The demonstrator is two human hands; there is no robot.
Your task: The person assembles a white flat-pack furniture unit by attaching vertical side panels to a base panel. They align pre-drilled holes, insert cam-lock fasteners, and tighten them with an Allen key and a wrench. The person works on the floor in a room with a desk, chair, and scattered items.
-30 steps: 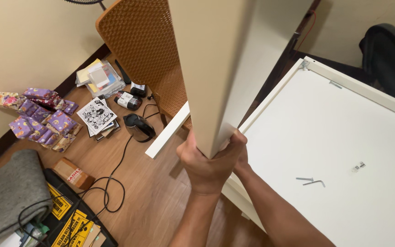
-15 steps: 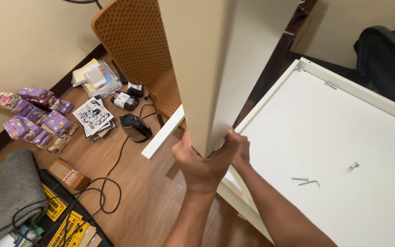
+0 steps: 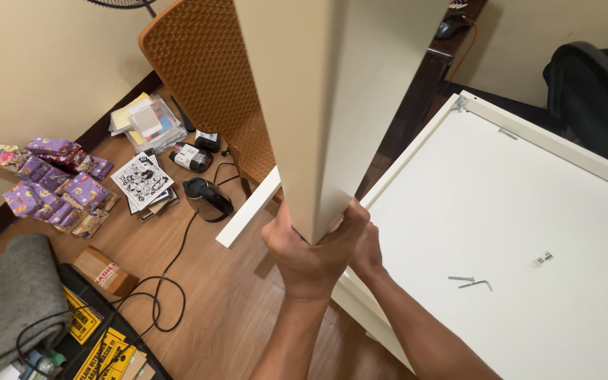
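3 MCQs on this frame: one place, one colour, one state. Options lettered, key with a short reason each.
1. Where does the bent hex key lie?
A. on the white panel
B. on the wood floor
C. on the grey cloth

2. What colour is the woven chair back behind the board?
A. black
B. orange-brown
C. white

3. How is the tall cream board held?
A. lying flat, untouched
B. upright, gripped at its lower end by both hands
C. leaning on the wall, one hand on top

Key:
1 A, the key rests beside a screw on the flat white surface.
2 B, the perforated back shows orange-brown.
3 B, the left hand and right hand wrap the bottom edge while the board rises out of view.
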